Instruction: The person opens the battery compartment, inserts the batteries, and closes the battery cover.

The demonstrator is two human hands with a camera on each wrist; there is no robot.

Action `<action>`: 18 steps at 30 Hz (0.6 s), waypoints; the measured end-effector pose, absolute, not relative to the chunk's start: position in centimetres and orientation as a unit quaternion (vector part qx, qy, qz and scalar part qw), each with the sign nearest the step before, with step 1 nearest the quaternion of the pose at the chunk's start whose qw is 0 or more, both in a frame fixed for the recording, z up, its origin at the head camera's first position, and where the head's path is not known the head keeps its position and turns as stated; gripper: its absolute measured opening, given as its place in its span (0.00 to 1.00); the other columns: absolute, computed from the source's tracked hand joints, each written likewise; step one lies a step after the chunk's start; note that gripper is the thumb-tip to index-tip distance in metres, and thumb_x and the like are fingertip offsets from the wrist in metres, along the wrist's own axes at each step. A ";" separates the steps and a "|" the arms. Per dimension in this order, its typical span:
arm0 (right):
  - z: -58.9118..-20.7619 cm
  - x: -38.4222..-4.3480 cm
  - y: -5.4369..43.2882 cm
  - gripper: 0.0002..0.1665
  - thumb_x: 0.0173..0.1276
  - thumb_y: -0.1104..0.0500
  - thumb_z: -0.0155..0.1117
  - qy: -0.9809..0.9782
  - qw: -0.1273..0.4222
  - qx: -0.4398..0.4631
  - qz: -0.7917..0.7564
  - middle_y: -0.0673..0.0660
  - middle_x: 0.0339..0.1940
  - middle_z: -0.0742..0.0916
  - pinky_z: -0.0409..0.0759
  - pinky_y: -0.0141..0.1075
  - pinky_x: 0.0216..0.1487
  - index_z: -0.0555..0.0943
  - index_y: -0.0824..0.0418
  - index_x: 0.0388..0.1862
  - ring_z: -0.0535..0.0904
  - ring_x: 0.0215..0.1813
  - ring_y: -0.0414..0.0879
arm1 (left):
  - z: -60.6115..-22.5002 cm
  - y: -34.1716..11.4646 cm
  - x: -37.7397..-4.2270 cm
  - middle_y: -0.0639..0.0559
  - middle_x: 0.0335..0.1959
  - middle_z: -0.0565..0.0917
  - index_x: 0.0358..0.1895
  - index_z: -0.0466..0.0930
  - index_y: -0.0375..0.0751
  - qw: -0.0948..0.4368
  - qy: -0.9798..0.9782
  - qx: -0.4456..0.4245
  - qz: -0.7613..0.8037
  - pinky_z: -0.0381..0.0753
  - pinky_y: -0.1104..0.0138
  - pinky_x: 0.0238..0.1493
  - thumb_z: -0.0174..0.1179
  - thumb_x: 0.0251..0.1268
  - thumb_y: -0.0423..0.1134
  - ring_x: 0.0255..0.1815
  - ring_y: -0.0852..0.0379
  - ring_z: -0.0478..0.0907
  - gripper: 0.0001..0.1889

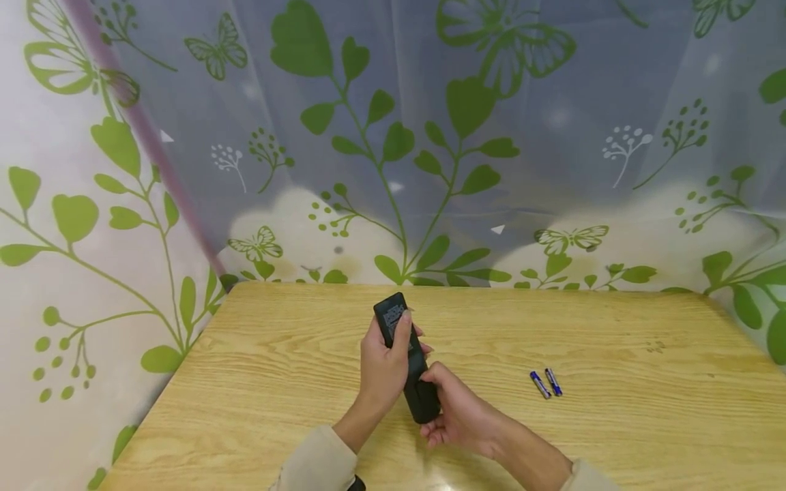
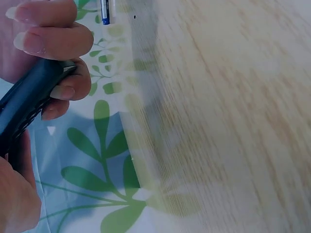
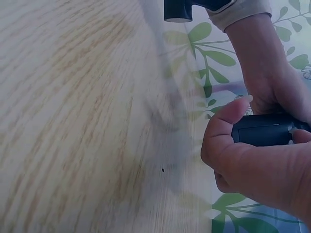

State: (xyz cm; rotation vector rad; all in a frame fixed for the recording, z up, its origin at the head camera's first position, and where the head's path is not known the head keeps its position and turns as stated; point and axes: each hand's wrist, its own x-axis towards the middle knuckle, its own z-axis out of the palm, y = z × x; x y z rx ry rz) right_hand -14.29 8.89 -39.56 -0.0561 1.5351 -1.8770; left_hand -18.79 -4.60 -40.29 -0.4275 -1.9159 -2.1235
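Above the table, both hands hold a black remote control [image 1: 391, 314] at a tilt, its printed label side facing up. My left hand [image 1: 383, 361] grips the upper half, with the thumb lying along the labelled back. At the lower end, my right hand [image 1: 463, 409] has its thumb on the back near the battery cover [image 1: 425, 393] and its fingers curled by the end. A seam shows on the remote [image 3: 265, 131] in the right wrist view; whether the cover is loose I cannot tell. Two blue-and-silver batteries [image 1: 540, 384] [image 1: 554, 382] lie side by side to the right.
The wood-grain table [image 1: 282, 341] ends at the back against a hanging curtain [image 1: 331, 157] printed with green leaves and butterflies. A dark camera mount [image 3: 178, 10] sits at the left wrist, beside the beige sleeve [image 3: 243, 13].
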 end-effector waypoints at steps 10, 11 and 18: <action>-39.6 -14.1 9.2 0.40 0.69 0.33 0.44 0.674 0.309 0.002 -0.671 0.57 0.30 0.76 0.74 0.33 0.30 0.68 0.66 0.62 0.73 0.26 0.44 | -40.6 -5.0 -19.3 0.30 0.35 0.77 0.52 0.69 0.33 0.119 -0.630 -0.123 -0.757 0.85 0.56 0.27 0.48 0.75 0.48 0.26 0.38 0.82 0.19; -39.6 -14.1 9.2 0.41 0.70 0.33 0.43 0.687 0.301 -0.003 -0.661 0.58 0.31 0.77 0.74 0.33 0.29 0.67 0.66 0.62 0.74 0.26 0.45 | -40.6 -5.0 -19.3 0.30 0.35 0.77 0.52 0.69 0.32 0.117 -0.626 -0.120 -0.762 0.85 0.55 0.27 0.48 0.75 0.48 0.26 0.37 0.82 0.20; -39.0 -13.5 9.2 0.37 0.70 0.34 0.49 0.828 0.140 -0.038 -0.542 0.57 0.50 0.74 0.74 0.40 0.31 0.67 0.60 0.64 0.75 0.38 0.48 | -40.5 -5.3 -19.5 0.31 0.37 0.76 0.54 0.67 0.31 0.106 -0.614 -0.102 -0.776 0.85 0.55 0.31 0.48 0.75 0.49 0.27 0.42 0.83 0.21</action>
